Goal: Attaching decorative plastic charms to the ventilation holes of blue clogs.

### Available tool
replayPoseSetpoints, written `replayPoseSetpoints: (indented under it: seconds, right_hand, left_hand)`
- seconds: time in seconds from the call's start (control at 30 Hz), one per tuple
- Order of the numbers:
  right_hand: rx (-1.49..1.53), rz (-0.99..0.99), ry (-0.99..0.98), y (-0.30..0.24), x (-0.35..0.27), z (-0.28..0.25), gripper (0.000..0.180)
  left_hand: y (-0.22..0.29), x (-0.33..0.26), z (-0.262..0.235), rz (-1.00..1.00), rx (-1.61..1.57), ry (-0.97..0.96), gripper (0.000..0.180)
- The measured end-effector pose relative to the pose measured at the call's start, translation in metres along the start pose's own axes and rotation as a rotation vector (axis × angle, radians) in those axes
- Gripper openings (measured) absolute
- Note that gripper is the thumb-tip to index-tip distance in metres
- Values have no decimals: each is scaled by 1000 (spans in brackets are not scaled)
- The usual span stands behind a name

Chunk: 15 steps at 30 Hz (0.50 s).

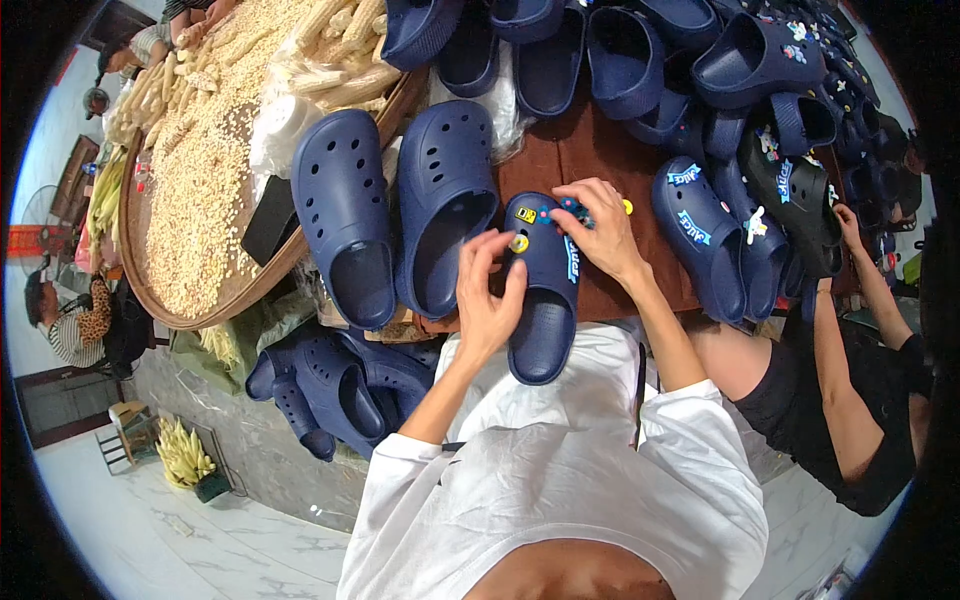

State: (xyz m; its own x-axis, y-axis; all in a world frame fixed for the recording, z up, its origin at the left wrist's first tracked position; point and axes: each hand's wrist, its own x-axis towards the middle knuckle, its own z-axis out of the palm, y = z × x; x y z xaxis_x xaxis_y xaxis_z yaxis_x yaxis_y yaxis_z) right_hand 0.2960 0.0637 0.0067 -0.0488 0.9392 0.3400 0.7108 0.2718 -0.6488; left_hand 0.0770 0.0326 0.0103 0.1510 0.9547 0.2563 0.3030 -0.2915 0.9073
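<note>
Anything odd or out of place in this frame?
A black rectangular object sits at the corn tray's right edge, odd among kernels. No damage shows on the navy clog between left hand and right hand.

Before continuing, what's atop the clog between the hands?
The clog bears a yellow square, yellow disc and blue lettering; a colourful piece overlaps it beside the right hand. Surface beneath the fingers is hidden.

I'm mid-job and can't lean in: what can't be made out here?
Head view:
Clog between the hands: its sole, hidden by its upper.
Colourful charms: exact shapes, too small.
Right hand: whether its grip closes on one, masked by the hand itself.
Topmost clogs: cut by the picture's upper edge.
</note>
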Motion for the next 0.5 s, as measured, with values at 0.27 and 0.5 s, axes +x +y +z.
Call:
replayPoseSetpoints:
  seconds: [0.27, 0.5]
  right_hand:
    - [-26, -102, -135, -11, 17, 20, 38]
    - [-54, -177, -106, -13, 22, 26, 27]
  left_hand:
    - [6, 39, 3, -61, 304, -182, 46]
    - [2, 43, 5, 23, 421, -160, 34]
